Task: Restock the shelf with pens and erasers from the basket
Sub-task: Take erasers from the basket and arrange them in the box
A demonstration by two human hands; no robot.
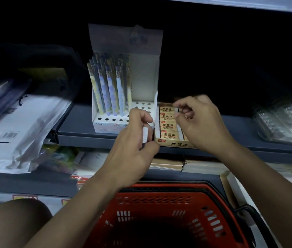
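Note:
A white display box (pixel 123 111) with a perforated base stands on the grey shelf (pixel 80 129) and holds several pastel pens (pixel 109 86) upright on its left side. My left hand (pixel 134 149) grips a white pen (pixel 145 135) just in front of the box's right corner. Right of it sits a tan carton (pixel 174 144) filled with 2B erasers (pixel 167 125). My right hand (pixel 200 122) hovers over the carton with curled fingers; a small eraser-coloured piece shows under them, blurred. The red basket (pixel 159 203) is below, its inside dark.
White plastic packets (pixel 16 133) lie at the shelf's left. Spiral notebooks in clear wrap (pixel 283 120) sit at the right. Stacked notebooks (pixel 186 164) fill the lower shelf behind the basket. My knee (pixel 14 222) is at the lower left.

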